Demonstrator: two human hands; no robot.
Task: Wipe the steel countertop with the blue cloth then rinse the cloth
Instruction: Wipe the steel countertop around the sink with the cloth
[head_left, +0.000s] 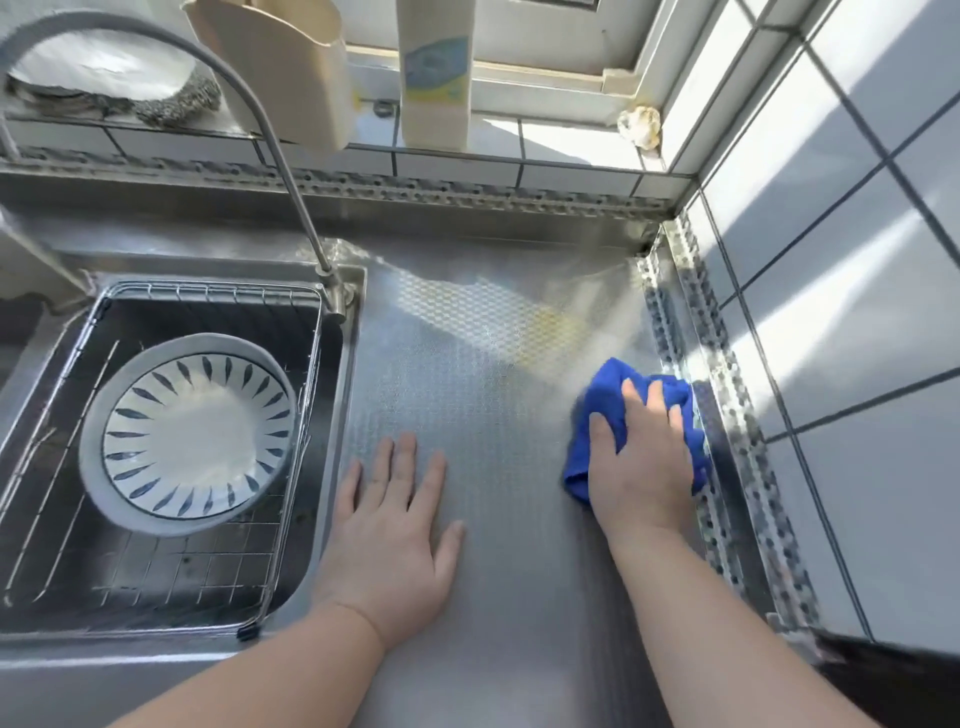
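Here, hands apart: right hand (641, 457) pressing blue cloth (602, 410), left hand (395, 525) flat on countertop (493, 415).

Blue cloth (608, 395); blue-leaf-patterned white plate (192, 431)

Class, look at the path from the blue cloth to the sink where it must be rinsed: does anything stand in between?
Yes. The left hand lies flat on the steel countertop between the blue cloth and the sink.
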